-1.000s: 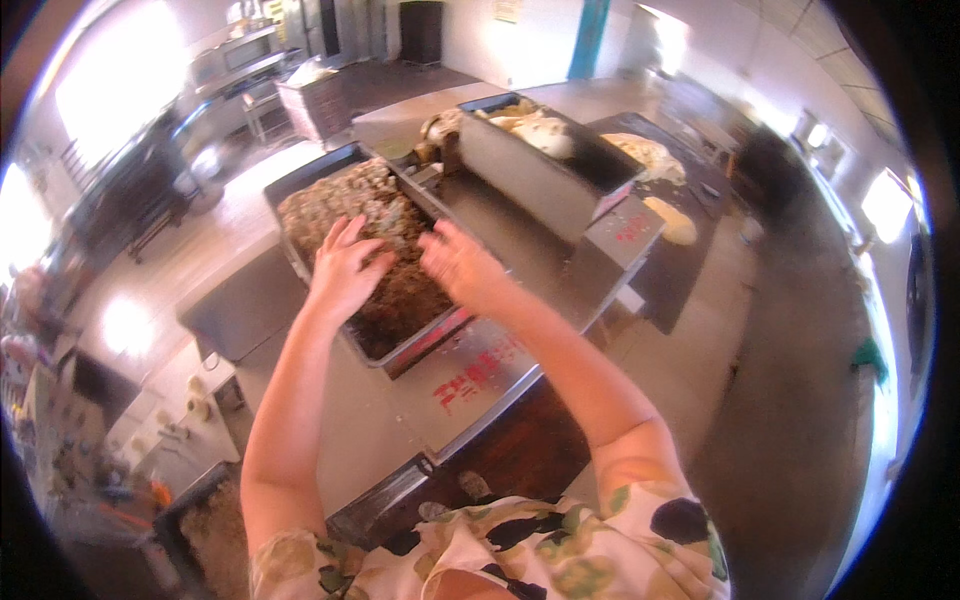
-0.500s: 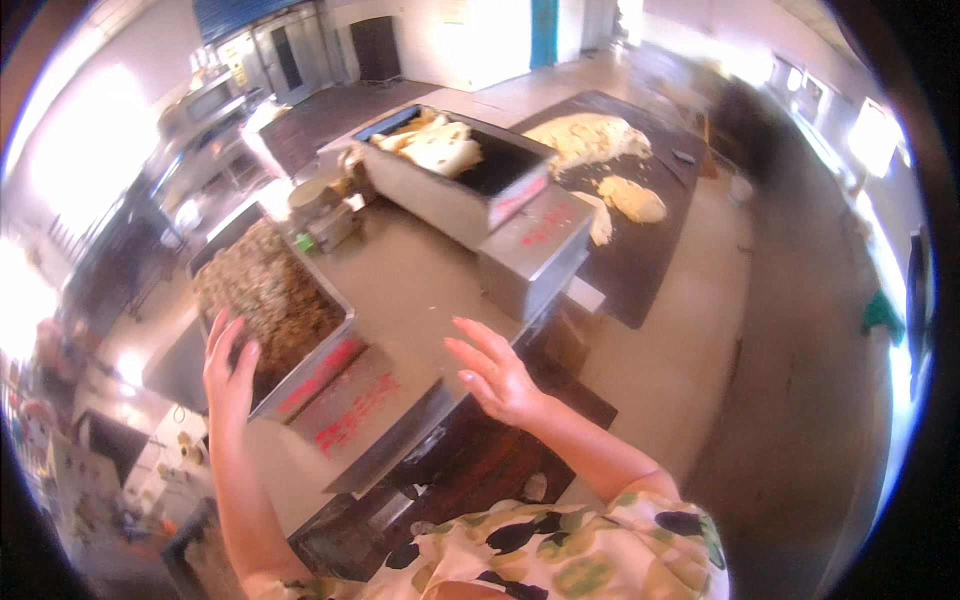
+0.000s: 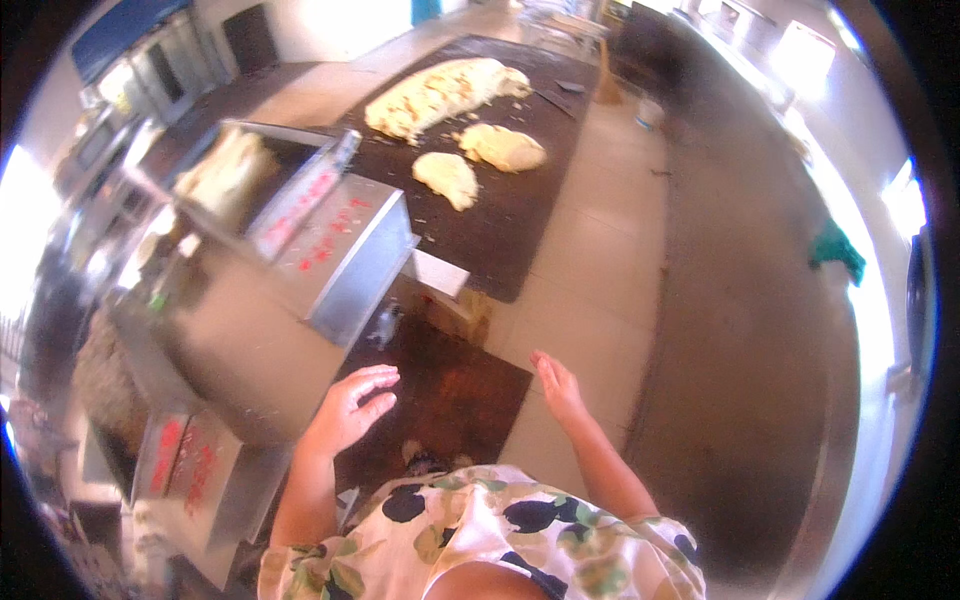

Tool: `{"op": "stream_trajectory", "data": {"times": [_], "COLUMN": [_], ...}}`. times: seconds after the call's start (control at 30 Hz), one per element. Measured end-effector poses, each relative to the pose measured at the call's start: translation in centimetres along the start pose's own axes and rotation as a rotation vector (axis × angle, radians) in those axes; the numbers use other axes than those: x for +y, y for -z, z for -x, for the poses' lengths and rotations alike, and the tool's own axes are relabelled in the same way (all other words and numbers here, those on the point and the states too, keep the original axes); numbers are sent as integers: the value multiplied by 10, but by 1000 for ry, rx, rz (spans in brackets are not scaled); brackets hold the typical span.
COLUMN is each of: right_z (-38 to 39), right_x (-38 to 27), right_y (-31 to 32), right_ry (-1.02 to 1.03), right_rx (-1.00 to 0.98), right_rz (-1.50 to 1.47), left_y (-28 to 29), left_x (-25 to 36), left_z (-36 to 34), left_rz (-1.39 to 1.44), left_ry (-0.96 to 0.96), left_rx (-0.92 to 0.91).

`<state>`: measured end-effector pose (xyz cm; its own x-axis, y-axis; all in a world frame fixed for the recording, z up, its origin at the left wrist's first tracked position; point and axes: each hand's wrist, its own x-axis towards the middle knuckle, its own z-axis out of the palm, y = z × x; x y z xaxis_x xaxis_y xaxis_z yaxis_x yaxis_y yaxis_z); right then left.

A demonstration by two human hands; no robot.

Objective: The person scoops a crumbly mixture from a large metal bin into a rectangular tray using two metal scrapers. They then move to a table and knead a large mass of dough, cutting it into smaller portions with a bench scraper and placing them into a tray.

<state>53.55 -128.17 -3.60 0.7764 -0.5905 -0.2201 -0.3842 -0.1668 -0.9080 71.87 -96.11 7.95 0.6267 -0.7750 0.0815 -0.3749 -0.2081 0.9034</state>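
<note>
Hovering empty in mid-air, the left hand [image 3: 348,412] is curving its fingers with the thumb spread apart, while the right hand [image 3: 560,386] is pointing its fingers upward, straight and nearly together. Ahead of the left hand and apart from it, a red-marked metal box [image 3: 352,250] is jutting out a hard corner; keeping that hand close to the body is probably safest. Farther off, three pale dough pieces [image 3: 440,95] are lying on a dark bench [image 3: 500,235]. Brown floor [image 3: 740,350] is stretching rightward, likely giving turning room.

Here I am in my cream shirt [image 3: 460,502] blotched green and black, pale-yellow dough [image 3: 440,97] against dark-brown board [image 3: 500,235], silver box [image 3: 350,265] marked red!
</note>
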Motion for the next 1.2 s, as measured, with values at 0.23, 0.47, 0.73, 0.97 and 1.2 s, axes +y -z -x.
{"op": "stream_trajectory", "data": {"times": [0.23, 0.47, 0.73, 0.97, 1.2], "right_z": [-83, -268, -510, -660, -859], "right_x": [56, 88, 30, 79, 144], "right_y": [102, 155, 176, 202, 242], "right_ry": [-223, -294, -219, -229, -109], "right_rx": [193, 173, 108, -116, -232], "right_rz": [-107, -5, -20, 1, -25], "left_y": [-87, -144, -170, -190, -266], "left_x": [-104, -196, -252, -305, -361], "left_z": [-162, -352, -537, -626, -720], "left_rz": [155, 177, 211, 296, 501], "left_ry": [299, 442, 514, 578, 611], "left_rx": [-156, -236, -183, 95, 479]}}
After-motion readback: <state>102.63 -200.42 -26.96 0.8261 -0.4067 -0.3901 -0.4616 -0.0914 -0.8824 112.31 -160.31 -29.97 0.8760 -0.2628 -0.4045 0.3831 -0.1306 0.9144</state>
